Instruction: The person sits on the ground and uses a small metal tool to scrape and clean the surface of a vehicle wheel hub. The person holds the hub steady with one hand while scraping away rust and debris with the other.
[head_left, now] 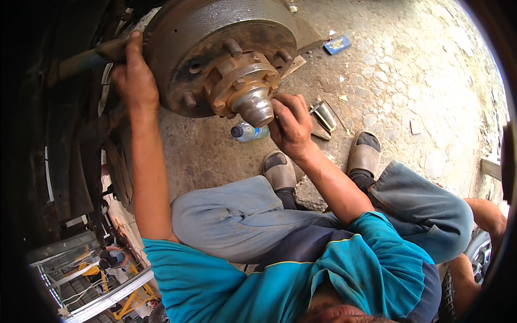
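Our hands apart, either side of rusty brake drum (215, 48): left hand (134, 75) gripping drum's left rim, right hand (291, 125) closed on hub cap (254, 105) at drum's centre. Water bottle (247, 131) on ground just below drum; metal tool (323, 116) beyond it, right.

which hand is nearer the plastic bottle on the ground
Right. The right hand is at the hub cap, just beside and above the bottle. The left hand grips the far edge of the brake drum, well away.
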{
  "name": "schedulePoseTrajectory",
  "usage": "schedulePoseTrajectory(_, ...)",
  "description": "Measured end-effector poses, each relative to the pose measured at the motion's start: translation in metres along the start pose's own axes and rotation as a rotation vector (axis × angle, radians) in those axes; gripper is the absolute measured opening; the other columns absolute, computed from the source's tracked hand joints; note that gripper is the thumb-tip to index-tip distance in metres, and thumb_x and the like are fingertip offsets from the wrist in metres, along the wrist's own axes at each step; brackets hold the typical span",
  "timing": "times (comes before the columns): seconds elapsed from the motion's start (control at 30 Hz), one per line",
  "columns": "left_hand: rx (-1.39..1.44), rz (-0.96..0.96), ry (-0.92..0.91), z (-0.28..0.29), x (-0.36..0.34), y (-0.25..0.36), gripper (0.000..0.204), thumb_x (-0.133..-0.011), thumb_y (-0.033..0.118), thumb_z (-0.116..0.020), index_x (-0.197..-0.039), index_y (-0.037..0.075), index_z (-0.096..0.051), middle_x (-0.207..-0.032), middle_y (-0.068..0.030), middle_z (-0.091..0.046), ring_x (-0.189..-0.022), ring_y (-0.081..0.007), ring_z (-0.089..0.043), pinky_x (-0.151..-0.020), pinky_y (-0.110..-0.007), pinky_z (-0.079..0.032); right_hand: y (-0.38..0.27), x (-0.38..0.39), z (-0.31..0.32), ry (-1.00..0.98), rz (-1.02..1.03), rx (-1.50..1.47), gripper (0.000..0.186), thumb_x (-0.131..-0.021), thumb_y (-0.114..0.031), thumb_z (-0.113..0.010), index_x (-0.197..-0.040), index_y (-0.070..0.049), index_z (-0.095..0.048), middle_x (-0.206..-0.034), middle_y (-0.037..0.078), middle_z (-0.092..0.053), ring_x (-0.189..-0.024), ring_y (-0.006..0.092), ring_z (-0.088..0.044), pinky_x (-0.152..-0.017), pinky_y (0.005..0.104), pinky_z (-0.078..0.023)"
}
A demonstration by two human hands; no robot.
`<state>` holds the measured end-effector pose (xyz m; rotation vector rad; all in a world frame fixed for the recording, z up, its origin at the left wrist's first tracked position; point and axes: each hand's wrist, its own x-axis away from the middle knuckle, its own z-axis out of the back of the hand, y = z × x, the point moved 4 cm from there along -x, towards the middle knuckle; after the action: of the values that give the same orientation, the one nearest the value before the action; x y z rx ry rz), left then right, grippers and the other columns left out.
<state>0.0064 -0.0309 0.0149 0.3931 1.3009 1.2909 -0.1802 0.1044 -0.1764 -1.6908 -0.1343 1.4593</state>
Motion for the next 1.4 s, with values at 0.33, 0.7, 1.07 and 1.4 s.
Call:
schedulePoseTrajectory(0.33, 0.017, -0.037, -0.011, 0.003, -0.001, -0.004, 0.041, -0.096, 0.030, -0.063, -0.105, -0.010, -0.070, -0.104, -0.0117, -0.070, -0.099, -0.0156, -0.060, -0.092, -0.032, -0.046, 0.002, -0.008, 0.006, 0.009, 0.039, 0.071, 0.036, -0.072, 0.006, -0.072, -0.106, -0.001, -0.065, -0.099, 0.014, -0.060, -0.081, 0.0300, -0.059, -0.068, 0.0375, -0.050)
schedulePoseTrajectory(0.7, 0.031, -0.049, 0.000, -0.001, -0.001, -0.004, 0.042, -0.096, 0.031, -0.063, -0.105, -0.010, -0.070, -0.104, -0.0113, -0.070, -0.097, -0.0148, -0.061, -0.090, -0.032, -0.047, 0.004, 0.000, 0.003, 0.036, -0.002, 0.027, 0.028, -0.076, 0.005, -0.073, -0.102, -0.002, -0.067, -0.095, 0.013, -0.062, -0.079, 0.0281, -0.058, -0.066, 0.0371, -0.047)
schedulePoseTrajectory(1.07, -0.016, -0.042, -0.014, 0.003, 0.001, 0.001, 0.042, -0.096, 0.031, -0.064, -0.105, -0.010, -0.070, -0.102, -0.0093, -0.071, -0.096, -0.0137, -0.061, -0.090, -0.031, -0.047, 0.006, -0.004, 0.005, 0.082, 0.007, 0.045, 0.031, -0.069, 0.010, -0.069, -0.098, 0.000, -0.068, -0.095, 0.013, -0.064, -0.078, 0.0283, -0.061, -0.067, 0.0360, -0.049)
schedulePoseTrajectory(1.4, 0.030, -0.013, 0.008, 0.001, 0.000, -0.003, 0.040, -0.096, 0.028, -0.064, -0.105, -0.010, -0.070, -0.104, -0.0098, -0.070, -0.098, -0.0135, -0.061, -0.090, -0.030, -0.047, -0.002, 0.008, -0.001, -0.026, -0.019, 0.001, 0.032, -0.073, 0.005, -0.072, -0.103, -0.003, -0.066, -0.098, 0.012, -0.061, -0.079, 0.0299, -0.057, -0.067, 0.0386, -0.047)
